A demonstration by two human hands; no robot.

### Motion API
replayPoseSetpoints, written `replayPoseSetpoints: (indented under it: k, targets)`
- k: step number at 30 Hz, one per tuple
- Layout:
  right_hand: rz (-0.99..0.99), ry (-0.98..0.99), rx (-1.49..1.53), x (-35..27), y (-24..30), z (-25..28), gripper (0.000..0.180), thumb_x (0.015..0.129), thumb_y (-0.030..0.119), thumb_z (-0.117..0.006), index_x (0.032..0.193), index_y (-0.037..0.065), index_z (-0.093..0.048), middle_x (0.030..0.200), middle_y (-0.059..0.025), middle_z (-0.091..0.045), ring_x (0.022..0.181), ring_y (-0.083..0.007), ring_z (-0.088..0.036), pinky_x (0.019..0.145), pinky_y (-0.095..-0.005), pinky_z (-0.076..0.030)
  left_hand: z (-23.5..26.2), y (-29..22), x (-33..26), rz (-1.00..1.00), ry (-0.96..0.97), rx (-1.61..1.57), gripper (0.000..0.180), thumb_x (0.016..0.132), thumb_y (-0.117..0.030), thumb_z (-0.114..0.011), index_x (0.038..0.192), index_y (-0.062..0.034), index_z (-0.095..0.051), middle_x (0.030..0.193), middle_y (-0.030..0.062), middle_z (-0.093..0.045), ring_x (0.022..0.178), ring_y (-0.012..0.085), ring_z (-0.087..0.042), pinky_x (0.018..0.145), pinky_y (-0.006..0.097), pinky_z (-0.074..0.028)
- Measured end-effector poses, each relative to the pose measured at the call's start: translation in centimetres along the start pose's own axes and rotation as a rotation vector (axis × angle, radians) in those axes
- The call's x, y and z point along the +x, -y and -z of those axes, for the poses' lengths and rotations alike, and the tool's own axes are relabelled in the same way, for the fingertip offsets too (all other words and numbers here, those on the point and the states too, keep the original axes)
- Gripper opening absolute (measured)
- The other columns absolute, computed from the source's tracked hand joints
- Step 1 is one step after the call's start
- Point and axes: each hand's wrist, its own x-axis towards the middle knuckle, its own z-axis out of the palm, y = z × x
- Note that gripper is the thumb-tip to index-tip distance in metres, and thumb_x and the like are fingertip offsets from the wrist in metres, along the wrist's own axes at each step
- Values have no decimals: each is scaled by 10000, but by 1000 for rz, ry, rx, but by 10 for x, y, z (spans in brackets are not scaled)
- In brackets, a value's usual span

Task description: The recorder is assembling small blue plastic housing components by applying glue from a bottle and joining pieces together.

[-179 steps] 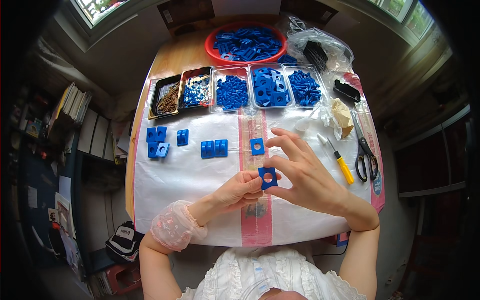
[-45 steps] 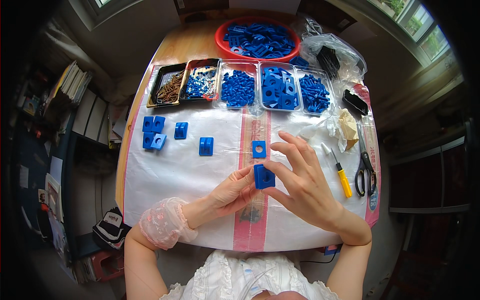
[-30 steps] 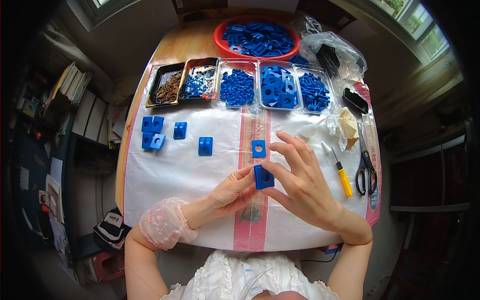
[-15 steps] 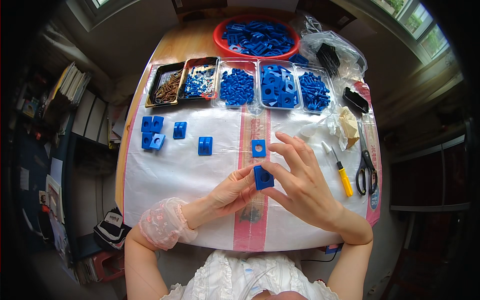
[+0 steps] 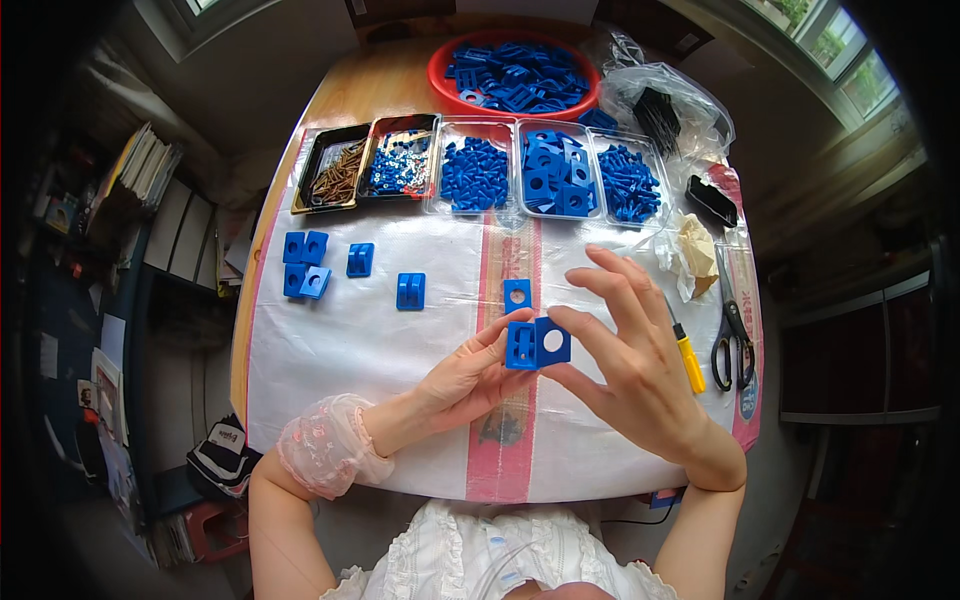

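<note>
My left hand (image 5: pixel 463 372) pinches a blue plastic slotted block (image 5: pixel 519 345) by its left side, above the middle of the covered table. Close against the block's right edge is a square blue plate (image 5: pixel 544 360) with a round hole, held between the thumb and index finger of my right hand (image 5: pixel 640 360). Its other fingers are spread. Whether the two parts are joined, I cannot tell. Just beyond them lies another blue holed plate (image 5: pixel 510 286). To the left rest two ribbed blue pieces, one nearer (image 5: pixel 410 291) and one farther (image 5: pixel 360 260), plus a cluster of blue holed pieces (image 5: pixel 304 265).
Along the back stand trays of brass-coloured screws (image 5: pixel 338 175), small metal nuts (image 5: pixel 398 165) and blue parts (image 5: pixel 474 174). Behind them is a red basin (image 5: pixel 436 85) heaped with blue pieces. A yellow-handled screwdriver (image 5: pixel 690 364), black scissors (image 5: pixel 733 352) and crumpled paper (image 5: pixel 697 255) lie right.
The holed plate, which lay over the block, has moved right with my right hand and now sits beside it. The block's slotted face has come into view. My left hand has stayed nearly still.
</note>
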Motion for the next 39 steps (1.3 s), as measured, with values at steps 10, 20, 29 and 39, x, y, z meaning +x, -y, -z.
replayPoseSetpoints:
  k: [10, 20, 29, 39]
  targets:
    - [-35, -26, -31, -2, -8, 7, 424, 638, 126, -859, 1010, 51, -670, 1268, -116, -533, 1325, -357, -420, 1041, -471, -396, -4, -11, 2, 1, 6, 196, 423, 1072, -264, -335, 1429, -40, -380, 1247, 157, -540, 1193, 247, -582, 1026, 335, -514]
    - [-39, -18, -31, -2, -9, 5, 419, 635, 104, -853, 1010, 59, -670, 1259, -111, -534, 1330, -350, -410, 1047, -474, -391, -10, -15, -3, 15, 4, 474, 335, 1080, -211, -307, 1319, -16, -439, 1231, 171, -540, 1190, 277, -592, 1015, 359, -518]
    - [-37, -8, -31, -2, -10, 4, 429, 626, 101, -857, 1010, 57, -671, 1253, -109, -534, 1327, -353, -410, 1052, -478, -387, 2, -14, -1, 56, -30, 469, 467, 1082, -350, -286, 1275, 30, -477, 1214, 190, -554, 1162, 266, -606, 1010, 332, -526]
    - [-37, -15, -51, -2, -9, 5, 426, 634, 122, -860, 1007, 45, -670, 1259, -115, -535, 1325, -359, -416, 1059, -485, -382, -9, -15, -2, 70, 18, 144, 499, 1083, -279, -296, 1450, 60, -306, 1301, 217, -494, 1258, 261, -526, 1088, 355, -469]
